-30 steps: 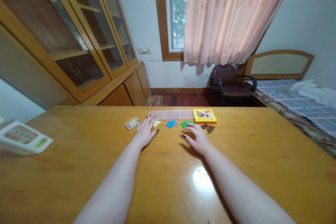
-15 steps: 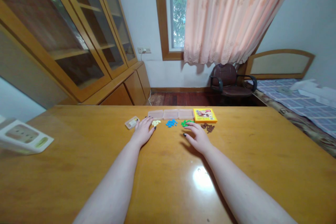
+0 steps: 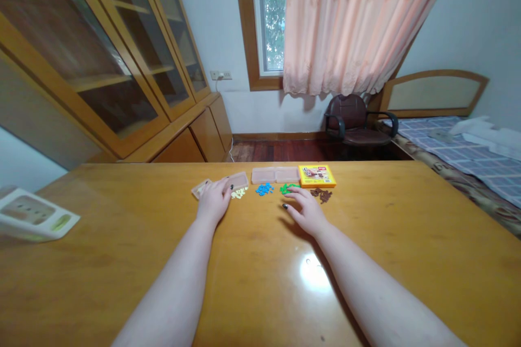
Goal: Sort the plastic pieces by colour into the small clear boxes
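Note:
My left hand (image 3: 212, 200) has its fingers curled on the left end of a small clear plastic box (image 3: 239, 180), which sits tilted and apart from the other boxes. A little heap of pale yellow pieces (image 3: 239, 193) lies just right of that hand, and another small clear box (image 3: 199, 188) lies at its left. My right hand (image 3: 306, 212) rests flat on the table with fingers spread, its fingertips touching a heap of green pieces (image 3: 287, 188). Blue pieces (image 3: 264, 190) lie between the hands and brown pieces (image 3: 321, 194) to the right.
Two clear boxes (image 3: 275, 174) and a yellow box (image 3: 316, 175) stand in a row behind the heaps on the wooden table (image 3: 252, 282). A white carton (image 3: 32, 219) lies at the left edge. A chair (image 3: 358, 124) and a bed (image 3: 468, 146) stand beyond.
My left hand has reached forward and taken hold of the leftmost clear box, pulling it left out of the row and tilting it. My right hand has stayed put.

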Motion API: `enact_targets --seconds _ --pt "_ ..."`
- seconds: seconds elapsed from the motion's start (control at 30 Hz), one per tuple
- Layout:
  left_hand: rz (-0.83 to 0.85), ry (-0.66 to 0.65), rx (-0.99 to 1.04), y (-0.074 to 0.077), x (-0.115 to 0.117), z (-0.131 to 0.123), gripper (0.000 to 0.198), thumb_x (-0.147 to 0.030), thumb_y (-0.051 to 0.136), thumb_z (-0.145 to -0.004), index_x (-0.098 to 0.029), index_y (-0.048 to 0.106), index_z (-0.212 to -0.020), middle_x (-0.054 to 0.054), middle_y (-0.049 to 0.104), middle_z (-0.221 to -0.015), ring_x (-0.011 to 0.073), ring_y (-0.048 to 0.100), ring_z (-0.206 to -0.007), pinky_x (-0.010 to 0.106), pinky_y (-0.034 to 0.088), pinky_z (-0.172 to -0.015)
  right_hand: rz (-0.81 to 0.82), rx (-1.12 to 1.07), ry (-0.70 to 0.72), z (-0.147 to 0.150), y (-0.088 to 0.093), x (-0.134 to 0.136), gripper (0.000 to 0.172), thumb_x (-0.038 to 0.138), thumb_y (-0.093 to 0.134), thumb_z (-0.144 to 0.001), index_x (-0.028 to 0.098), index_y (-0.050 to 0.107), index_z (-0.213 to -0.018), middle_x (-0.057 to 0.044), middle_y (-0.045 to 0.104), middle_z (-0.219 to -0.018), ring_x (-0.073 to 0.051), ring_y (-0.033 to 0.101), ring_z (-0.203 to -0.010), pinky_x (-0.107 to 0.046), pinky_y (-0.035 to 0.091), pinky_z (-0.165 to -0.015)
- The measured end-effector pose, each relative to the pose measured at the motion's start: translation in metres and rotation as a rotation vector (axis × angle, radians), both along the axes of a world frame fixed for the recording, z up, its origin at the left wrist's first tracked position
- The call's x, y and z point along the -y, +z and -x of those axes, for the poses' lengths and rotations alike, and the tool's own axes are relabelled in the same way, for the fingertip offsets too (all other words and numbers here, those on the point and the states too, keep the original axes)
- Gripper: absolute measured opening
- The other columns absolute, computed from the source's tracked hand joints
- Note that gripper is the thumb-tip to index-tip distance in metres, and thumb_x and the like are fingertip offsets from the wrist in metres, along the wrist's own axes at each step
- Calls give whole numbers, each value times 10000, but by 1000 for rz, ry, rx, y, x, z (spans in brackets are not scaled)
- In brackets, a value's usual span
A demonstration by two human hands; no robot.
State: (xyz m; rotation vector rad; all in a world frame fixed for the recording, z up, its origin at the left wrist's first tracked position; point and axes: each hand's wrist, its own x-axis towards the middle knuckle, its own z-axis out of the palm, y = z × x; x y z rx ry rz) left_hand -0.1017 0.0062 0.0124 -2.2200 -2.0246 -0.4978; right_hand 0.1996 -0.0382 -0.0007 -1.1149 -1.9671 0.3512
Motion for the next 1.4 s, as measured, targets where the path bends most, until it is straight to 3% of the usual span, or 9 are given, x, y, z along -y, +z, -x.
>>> enact_targets --seconds 0.17,0.3,0.4,0.57,0.8,1.1,1.4 --pt "95 -8 -82 -12 -2 2 507 -408 397 -876 -244 411 -1355 71 341 -1456 312 236 -1352 546 159 -1088 0 -3 -2 0 0 0 260 334 552 -838 211 629 -1053 -93 585 -1159 -224 510 -1122 -418 407 -985" --pt "130 10 -86 -13 -3 4 477 -390 380 -884 -286 421 -1347 41 391 -1430 342 243 -1340 623 117 -1062 -10 0 -5 0 -1 0 265 334 551 -840 204 627 -1057 -98 580 -1167 -225 512 -1116 -423 412 -979" --pt "91 16 -96 -12 -2 3 448 -389 371 -890 -290 466 -1316 52 409 -1417 327 249 -1340 595 106 -1080 -10 -1 0 0 -2 -1 261 327 548 -840 210 629 -1058 -99 580 -1168 -227 513 -1117 -429 410 -980" --pt "157 26 -99 -16 -2 0 525 -429 406 -873 -305 360 -1381 101 269 -1485 335 207 -1361 589 113 -1074 -5 -2 0 0 -2 -1 262 332 539 -846 214 631 -1060 -101 585 -1165 -229 515 -1119 -433 410 -977" --pt "175 10 -82 -15 -3 1 470 -420 402 -880 -353 406 -1346 67 296 -1477 324 219 -1359 585 113 -1074 6 -12 -8 0 -2 -1 258 334 541 -844 219 637 -1054 -102 589 -1158 -234 524 -1111 -439 414 -971" --pt "195 -120 -84 -9 1 4 478 -407 425 -866 -348 417 -1341 50 285 -1485 294 240 -1359 538 134 -1091 14 -13 -3 0 -1 -1 255 329 541 -843 213 635 -1049 -102 593 -1150 -231 524 -1107 -436 415 -971" --pt "422 -178 -76 0 20 4 734 -489 530 -772 -337 232 -1425 73 98 -1525 333 187 -1369 519 203 -1084 6 -22 -3 0 -1 -1 241 311 543 -839 217 637 -1040 -95 597 -1144 -228 528 -1102 -427 420 -969"
